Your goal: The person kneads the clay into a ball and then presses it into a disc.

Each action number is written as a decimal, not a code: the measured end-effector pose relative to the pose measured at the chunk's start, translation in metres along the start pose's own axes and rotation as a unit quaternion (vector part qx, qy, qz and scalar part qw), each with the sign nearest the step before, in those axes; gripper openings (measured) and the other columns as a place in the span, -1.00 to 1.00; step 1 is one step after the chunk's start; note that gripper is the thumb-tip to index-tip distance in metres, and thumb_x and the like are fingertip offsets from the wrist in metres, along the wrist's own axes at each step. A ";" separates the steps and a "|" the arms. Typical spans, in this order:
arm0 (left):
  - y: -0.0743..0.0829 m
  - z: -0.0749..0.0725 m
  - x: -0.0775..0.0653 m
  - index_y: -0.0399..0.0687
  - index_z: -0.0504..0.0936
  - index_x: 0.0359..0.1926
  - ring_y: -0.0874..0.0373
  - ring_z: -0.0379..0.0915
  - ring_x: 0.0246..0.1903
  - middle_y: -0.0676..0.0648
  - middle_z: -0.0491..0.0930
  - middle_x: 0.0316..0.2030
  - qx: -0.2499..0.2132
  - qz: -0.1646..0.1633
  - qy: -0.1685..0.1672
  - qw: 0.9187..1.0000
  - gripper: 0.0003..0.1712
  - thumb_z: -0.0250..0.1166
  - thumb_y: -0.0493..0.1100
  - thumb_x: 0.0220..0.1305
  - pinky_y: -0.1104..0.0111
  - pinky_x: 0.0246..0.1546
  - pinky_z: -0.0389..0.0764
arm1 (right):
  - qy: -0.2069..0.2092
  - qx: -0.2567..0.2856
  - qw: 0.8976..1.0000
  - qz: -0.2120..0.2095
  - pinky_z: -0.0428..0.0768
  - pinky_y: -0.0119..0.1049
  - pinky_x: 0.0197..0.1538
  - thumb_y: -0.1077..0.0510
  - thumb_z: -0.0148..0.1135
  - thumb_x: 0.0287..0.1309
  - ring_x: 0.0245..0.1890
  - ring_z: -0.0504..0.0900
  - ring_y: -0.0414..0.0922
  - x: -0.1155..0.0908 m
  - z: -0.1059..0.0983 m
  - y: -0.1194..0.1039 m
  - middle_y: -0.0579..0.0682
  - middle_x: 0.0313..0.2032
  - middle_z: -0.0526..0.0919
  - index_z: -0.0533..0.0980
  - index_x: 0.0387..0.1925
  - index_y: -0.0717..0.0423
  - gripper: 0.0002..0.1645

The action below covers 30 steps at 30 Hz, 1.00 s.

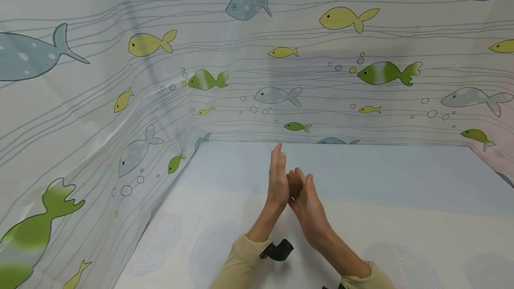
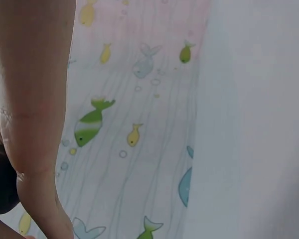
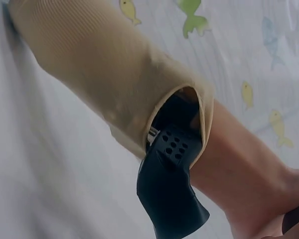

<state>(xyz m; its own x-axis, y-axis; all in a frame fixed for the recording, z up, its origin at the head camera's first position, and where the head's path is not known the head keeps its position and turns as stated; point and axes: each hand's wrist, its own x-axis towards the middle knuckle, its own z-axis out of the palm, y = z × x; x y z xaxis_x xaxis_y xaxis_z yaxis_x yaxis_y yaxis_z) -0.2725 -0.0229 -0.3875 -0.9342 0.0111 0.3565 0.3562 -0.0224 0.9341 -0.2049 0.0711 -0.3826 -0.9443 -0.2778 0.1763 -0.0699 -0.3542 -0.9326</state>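
Between the two palms sits a dark brown, rounded, ball-like thing, well above the white table. My left hand is upright with its fingers straight, its palm against one side of the thing. From the other side my right hand presses on it, fingers extended and slanting up toward the left hand. Part of the same dark ball shows at the left edge of the left wrist view. The palms hide much of its surface.
The white table has pale blue circle patterns and a light blue band at the back. Fish-print curtains enclose its back and left sides. A black wrist camera sticks out of the beige left sleeve.
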 end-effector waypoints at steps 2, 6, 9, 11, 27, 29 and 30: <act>0.000 -0.003 0.002 -0.04 -0.01 0.56 0.04 -0.19 0.52 -0.03 -0.10 0.55 -0.010 -0.003 0.002 1.000 -0.25 -0.28 0.21 0.51 -0.08 0.47 -0.14 | -0.004 0.005 1.000 0.000 -0.16 0.12 0.50 -0.39 -0.63 0.46 0.54 -0.18 0.01 -0.001 0.001 -0.002 0.16 0.52 -0.12 -0.30 0.54 0.20 -0.04; -0.003 -0.006 0.004 0.00 0.00 0.56 0.02 -0.25 0.53 -0.04 -0.10 0.55 0.002 -0.003 0.009 1.000 -0.25 -0.30 0.24 0.51 -0.10 0.46 -0.31 | -0.016 0.011 1.000 -0.002 -0.18 0.13 0.50 -0.41 -0.62 0.45 0.52 -0.14 -0.03 -0.001 0.001 -0.006 0.14 0.45 0.00 -0.14 0.51 0.22 -0.05; -0.005 -0.006 0.002 0.07 0.01 0.56 -0.04 -0.43 0.54 -0.06 -0.18 0.56 0.017 -0.004 0.009 1.000 -0.25 -0.32 0.27 0.50 -0.16 0.43 -0.45 | -0.022 0.017 1.000 -0.009 -0.17 0.11 0.50 -0.41 -0.62 0.45 0.48 -0.03 0.04 0.000 -0.001 -0.007 0.23 0.37 0.10 -0.05 0.45 0.35 -0.01; -0.007 -0.005 0.001 0.12 0.00 0.56 -0.08 -0.56 0.53 -0.07 -0.26 0.57 0.024 -0.007 0.005 1.000 -0.25 -0.32 0.28 0.49 -0.20 0.41 -0.46 | -0.018 0.020 1.000 -0.005 -0.16 0.09 0.51 -0.41 -0.62 0.45 0.48 -0.04 0.04 0.000 -0.002 -0.009 0.22 0.37 0.09 -0.12 0.49 0.35 0.01; -0.018 0.028 -0.024 0.14 -0.08 0.58 0.03 -0.50 0.54 0.03 -0.26 0.56 0.044 0.020 -0.076 0.996 -0.21 -0.38 0.34 0.48 -0.14 0.45 -0.37 | 0.068 0.025 0.997 0.018 -0.20 0.04 0.53 -0.42 -0.60 0.44 0.56 -0.24 -0.01 0.011 -0.024 -0.006 0.02 0.56 -0.19 -0.27 0.58 0.09 -0.05; -0.018 0.034 -0.028 0.09 -0.11 0.59 0.07 -0.50 0.54 0.07 -0.24 0.56 0.054 0.039 -0.099 0.993 -0.20 -0.40 0.35 0.49 -0.13 0.46 -0.37 | 0.092 0.033 0.995 0.022 -0.19 0.01 0.53 -0.42 -0.56 0.44 0.56 -0.24 -0.03 0.013 -0.029 -0.005 0.01 0.57 -0.20 -0.24 0.58 0.05 -0.07; -0.017 0.037 -0.030 0.08 -0.12 0.59 0.11 -0.49 0.54 0.10 -0.23 0.56 0.058 0.048 -0.108 0.991 -0.19 -0.41 0.35 0.49 -0.10 0.47 -0.37 | 0.104 0.039 0.994 0.023 -0.17 -0.02 0.53 -0.42 -0.54 0.44 0.56 -0.20 -0.04 0.014 -0.031 -0.005 -0.01 0.57 -0.19 -0.22 0.58 0.02 -0.07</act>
<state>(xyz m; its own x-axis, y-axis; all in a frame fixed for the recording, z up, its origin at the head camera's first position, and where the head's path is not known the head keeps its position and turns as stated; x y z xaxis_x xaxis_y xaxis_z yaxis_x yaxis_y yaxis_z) -0.2497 0.0141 -0.4140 -0.8749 0.2278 0.4274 0.4543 0.0804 0.8872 -0.2283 0.0966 -0.3856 -0.9924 -0.1080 0.0586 -0.0085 -0.4155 -0.9095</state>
